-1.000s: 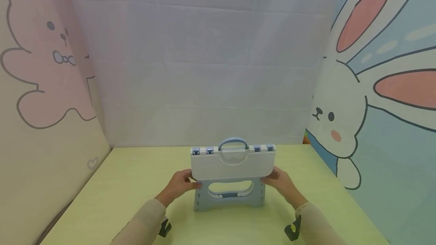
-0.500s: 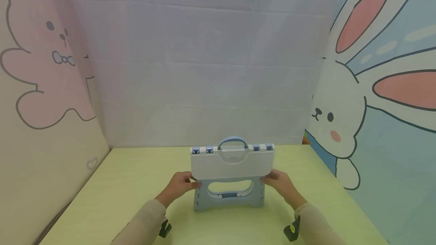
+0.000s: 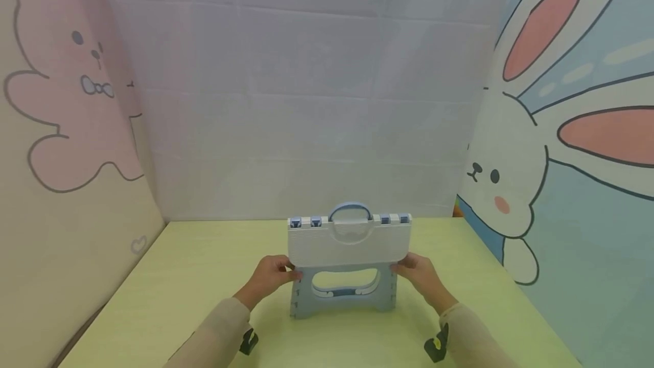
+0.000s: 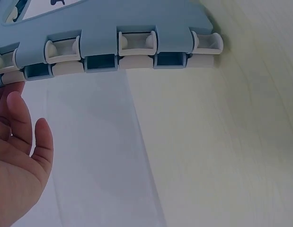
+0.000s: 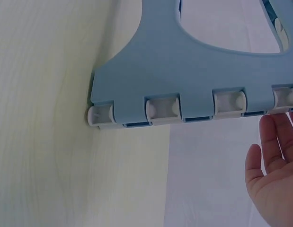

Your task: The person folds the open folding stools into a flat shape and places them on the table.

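Note:
A folding step stool (image 3: 306, 299) stands on the table, with pale blue legs, an oval opening and a white top panel (image 3: 311, 249) hanging down in front of its upper part. A blue carry handle (image 3: 350, 205) arches above the panel's upper edge. My left hand (image 3: 269, 278) grips the stool's left side just under the panel, thumb in front. On the other side my right hand (image 3: 423, 278) grips the matching spot. Both wrist views show hinged side edges, with fingers (image 4: 19, 118) curled at the left edge and fingers (image 5: 271, 142) at the right.
The pale yellow table (image 3: 219, 243) runs back to a white curtain (image 3: 306, 101). A pink rabbit wall (image 3: 76, 101) borders it on the left, and a blue wall with a white rabbit (image 3: 516, 175) on the right.
The white top panel and handle have risen slightly. Both hands keep their grip at nearly the same place on the sides.

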Demonstrator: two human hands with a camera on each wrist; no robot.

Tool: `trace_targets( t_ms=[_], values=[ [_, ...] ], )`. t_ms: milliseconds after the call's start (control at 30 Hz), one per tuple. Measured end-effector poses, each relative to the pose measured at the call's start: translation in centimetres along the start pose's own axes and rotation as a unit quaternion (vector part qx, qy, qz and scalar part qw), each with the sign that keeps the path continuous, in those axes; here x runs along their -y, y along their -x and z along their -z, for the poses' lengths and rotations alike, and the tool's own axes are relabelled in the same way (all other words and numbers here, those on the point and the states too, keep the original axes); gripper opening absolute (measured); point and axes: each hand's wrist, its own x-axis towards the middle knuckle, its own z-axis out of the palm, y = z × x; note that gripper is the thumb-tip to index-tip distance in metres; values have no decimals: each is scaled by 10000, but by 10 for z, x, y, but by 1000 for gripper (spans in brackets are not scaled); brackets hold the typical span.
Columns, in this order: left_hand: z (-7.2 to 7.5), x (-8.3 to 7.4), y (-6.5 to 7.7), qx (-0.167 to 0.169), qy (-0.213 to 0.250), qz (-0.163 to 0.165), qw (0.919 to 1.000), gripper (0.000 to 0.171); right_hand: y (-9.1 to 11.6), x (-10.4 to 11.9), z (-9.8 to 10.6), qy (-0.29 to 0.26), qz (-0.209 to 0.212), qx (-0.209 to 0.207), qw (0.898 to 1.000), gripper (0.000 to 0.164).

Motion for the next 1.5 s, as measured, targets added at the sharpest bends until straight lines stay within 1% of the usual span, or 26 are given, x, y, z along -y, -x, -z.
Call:
trace_targets(
  t_ms=[167,233,367,600,700,867,1000,1500],
  values=[
    [3,-2,-4,-89,-36,-206,9997,15,-3,3,2,61,90,-4,9999,32],
    [4,-2,-4,-66,-13,-252,9997,16,-3,5,3,9,101,-11,9999,34],
    [5,1,-3,0,0,-248,9997,19,-4,8,4,-100,75,-40,9999,36],
    [5,4,-2,183,-231,-237,9993,25,0,9,2,159,-154,-144,9997,33],
    [5,4,0,205,-304,-273,9990,27,3,8,1,223,-219,-139,9994,34],
    [5,3,4,289,-169,-231,9992,29,6,6,0,295,-340,-104,9989,37],
    [5,3,6,350,-47,-231,9991,30,7,6,-1,269,-351,-72,9990,38],
    [5,8,8,399,-154,-192,9989,31,8,3,-5,375,-347,58,9987,40]
  ],
)
